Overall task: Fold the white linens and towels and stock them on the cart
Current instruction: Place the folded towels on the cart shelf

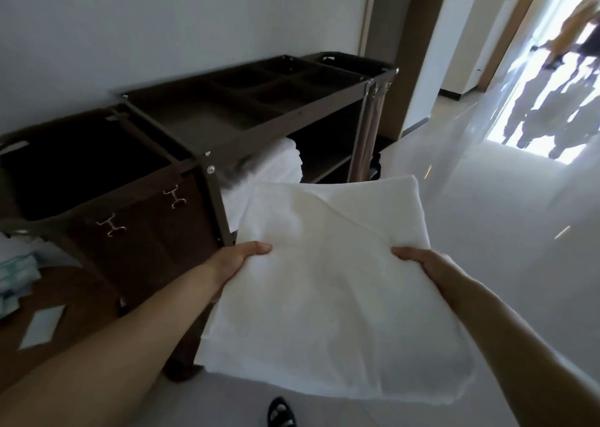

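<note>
A folded white linen lies flat between my two hands, in front of the cart. My left hand grips its left edge, thumb on top. On the right edge, my right hand holds it the same way. The dark brown housekeeping cart stands against the wall, just beyond the linen's far edge. More white linen sits on the cart's shelf under the top tray. The fingers of both hands are hidden under the cloth.
A brown laundry bag hangs on the cart's left end. Packets and a white card lie on a brown surface at the left. Glossy pale floor spreads to the right toward a bright doorway. A dark shoe shows below.
</note>
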`<state>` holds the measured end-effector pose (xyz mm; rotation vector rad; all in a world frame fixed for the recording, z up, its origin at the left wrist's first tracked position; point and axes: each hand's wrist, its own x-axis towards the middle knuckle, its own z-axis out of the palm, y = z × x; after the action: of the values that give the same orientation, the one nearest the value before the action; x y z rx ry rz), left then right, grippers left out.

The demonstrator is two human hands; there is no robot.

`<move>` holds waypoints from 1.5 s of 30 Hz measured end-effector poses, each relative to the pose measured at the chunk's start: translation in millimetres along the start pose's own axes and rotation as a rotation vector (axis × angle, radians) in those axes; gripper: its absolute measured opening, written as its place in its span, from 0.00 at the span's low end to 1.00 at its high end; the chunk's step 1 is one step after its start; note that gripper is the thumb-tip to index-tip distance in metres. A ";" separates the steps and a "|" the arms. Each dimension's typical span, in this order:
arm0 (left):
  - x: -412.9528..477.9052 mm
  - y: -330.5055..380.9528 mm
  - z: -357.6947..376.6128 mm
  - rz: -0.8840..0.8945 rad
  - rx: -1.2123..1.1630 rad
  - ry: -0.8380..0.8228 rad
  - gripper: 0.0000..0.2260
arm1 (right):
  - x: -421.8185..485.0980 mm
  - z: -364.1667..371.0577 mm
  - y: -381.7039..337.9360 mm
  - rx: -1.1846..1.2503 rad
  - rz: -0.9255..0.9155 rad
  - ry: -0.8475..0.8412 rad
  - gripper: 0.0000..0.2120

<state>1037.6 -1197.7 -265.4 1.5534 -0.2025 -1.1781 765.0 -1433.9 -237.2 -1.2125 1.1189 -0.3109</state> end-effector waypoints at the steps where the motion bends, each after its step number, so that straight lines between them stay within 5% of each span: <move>1: 17.0 8.9 8.6 0.010 0.000 -0.026 0.20 | 12.4 -6.4 -7.0 0.008 -0.002 0.011 0.15; 8: 123.9 81.1 60.5 0.002 0.048 -0.108 0.20 | 100.5 -46.7 -74.7 0.045 -0.026 0.101 0.16; 11: 162.5 113.2 83.4 0.003 0.090 -0.084 0.25 | 135.9 -63.6 -101.0 0.053 -0.033 0.121 0.14; 18: 253.5 161.1 132.7 0.016 0.066 -0.008 0.22 | 249.7 -100.7 -153.6 0.049 -0.054 0.099 0.17; 33: 420.7 189.5 149.3 0.026 -0.149 0.442 0.37 | 520.4 -72.1 -257.9 -0.098 -0.091 -0.227 0.18; 45: 437.4 150.8 155.7 0.078 -0.188 0.784 0.36 | 596.8 -10.0 -231.2 -0.168 -0.100 -0.464 0.21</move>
<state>1200.2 -1646.2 -369.0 1.7016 0.3541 -0.4458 1118.0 -1956.6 -345.9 -1.4035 0.6919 -0.0045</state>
